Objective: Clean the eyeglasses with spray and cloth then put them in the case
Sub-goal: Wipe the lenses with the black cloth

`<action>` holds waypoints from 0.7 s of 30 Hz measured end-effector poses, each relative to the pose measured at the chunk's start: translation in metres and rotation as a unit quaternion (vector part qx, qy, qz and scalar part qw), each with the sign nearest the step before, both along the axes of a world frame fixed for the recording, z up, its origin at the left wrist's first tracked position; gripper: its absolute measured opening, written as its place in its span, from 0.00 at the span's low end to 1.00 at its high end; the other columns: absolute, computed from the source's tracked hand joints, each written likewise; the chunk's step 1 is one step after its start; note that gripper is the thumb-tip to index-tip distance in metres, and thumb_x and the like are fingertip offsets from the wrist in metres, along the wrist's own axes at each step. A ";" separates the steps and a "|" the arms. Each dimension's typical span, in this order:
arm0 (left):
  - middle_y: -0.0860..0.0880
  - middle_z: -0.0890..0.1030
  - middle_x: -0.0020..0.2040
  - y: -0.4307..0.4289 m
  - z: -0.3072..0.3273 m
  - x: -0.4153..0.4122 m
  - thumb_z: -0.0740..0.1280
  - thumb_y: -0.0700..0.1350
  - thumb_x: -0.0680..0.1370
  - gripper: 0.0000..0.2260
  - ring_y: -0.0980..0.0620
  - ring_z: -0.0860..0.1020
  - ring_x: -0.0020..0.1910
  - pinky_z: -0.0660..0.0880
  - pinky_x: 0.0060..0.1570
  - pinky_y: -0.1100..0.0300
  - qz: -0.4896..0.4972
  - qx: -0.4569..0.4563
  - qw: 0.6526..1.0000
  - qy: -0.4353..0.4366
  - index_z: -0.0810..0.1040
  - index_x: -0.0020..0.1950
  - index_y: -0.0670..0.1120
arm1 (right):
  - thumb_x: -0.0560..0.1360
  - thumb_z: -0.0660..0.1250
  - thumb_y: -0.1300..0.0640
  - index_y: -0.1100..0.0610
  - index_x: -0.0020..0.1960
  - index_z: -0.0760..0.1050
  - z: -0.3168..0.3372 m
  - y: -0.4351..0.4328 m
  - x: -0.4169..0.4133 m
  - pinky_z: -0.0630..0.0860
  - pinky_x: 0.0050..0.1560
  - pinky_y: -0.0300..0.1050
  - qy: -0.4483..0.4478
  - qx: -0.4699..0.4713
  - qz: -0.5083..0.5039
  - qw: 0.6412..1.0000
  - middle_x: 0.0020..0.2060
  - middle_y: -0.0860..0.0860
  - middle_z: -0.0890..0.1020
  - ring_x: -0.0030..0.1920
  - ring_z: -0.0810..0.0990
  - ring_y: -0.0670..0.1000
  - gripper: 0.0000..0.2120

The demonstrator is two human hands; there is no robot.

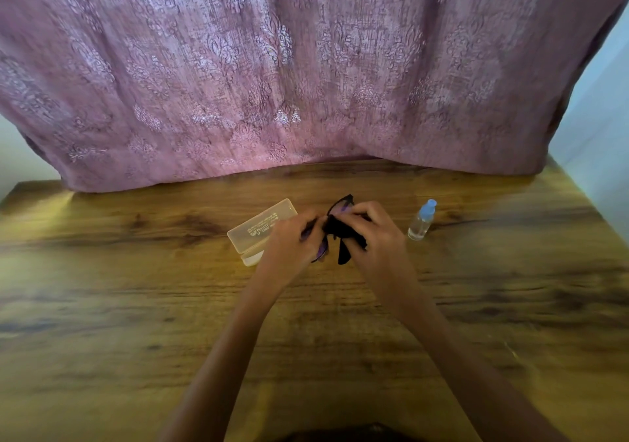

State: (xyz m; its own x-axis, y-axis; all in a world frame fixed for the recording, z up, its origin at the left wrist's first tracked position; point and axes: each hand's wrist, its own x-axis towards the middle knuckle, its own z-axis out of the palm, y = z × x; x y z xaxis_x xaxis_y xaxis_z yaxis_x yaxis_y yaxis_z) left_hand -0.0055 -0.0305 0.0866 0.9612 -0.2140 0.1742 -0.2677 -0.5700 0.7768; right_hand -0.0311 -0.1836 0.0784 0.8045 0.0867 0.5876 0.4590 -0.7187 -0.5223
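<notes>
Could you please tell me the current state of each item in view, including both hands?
eyeglasses: held above the table, out of the case, one lens covered by the cloth.
cloth: bunched on the eyeglasses.
left hand: grips the eyeglasses' uncovered side.
right hand: pinches the cloth against the lens.
spray bottle: upright on the table, blue cap on, untouched.
case: lying on the table; open or closed unclear.

wood table [136,305] | clear case [260,227] ctr-left | spray btl [421,220] upright, right | well apart

Case [260,229] left, bottle [421,220] right; bare table [136,305] nearer.
</notes>
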 end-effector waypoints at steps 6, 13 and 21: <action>0.46 0.80 0.34 -0.003 -0.001 -0.003 0.62 0.40 0.80 0.07 0.52 0.75 0.31 0.68 0.32 0.62 -0.005 -0.015 1.000 0.003 0.78 0.45 0.43 | 0.70 0.73 0.71 0.64 0.54 0.81 0.002 -0.001 0.006 0.75 0.48 0.37 -0.013 0.005 0.000 1.000 0.46 0.56 0.79 0.46 0.79 0.51 0.13; 0.48 0.79 0.33 -0.004 -0.001 -0.005 0.62 0.44 0.81 0.09 0.56 0.73 0.31 0.67 0.33 0.69 -0.003 -0.002 0.999 -0.035 0.78 0.45 0.42 | 0.71 0.71 0.71 0.64 0.55 0.81 0.000 -0.016 0.020 0.77 0.44 0.44 0.001 0.017 -0.026 1.000 0.46 0.55 0.77 0.44 0.77 0.51 0.13; 0.49 0.78 0.31 -0.003 -0.003 -0.002 0.61 0.45 0.81 0.11 0.53 0.74 0.33 0.69 0.35 0.64 0.029 -0.018 0.999 -0.040 0.77 0.42 0.42 | 0.71 0.72 0.69 0.63 0.55 0.81 -0.002 -0.018 0.014 0.71 0.44 0.33 0.004 0.015 -0.032 0.999 0.45 0.56 0.78 0.43 0.75 0.48 0.12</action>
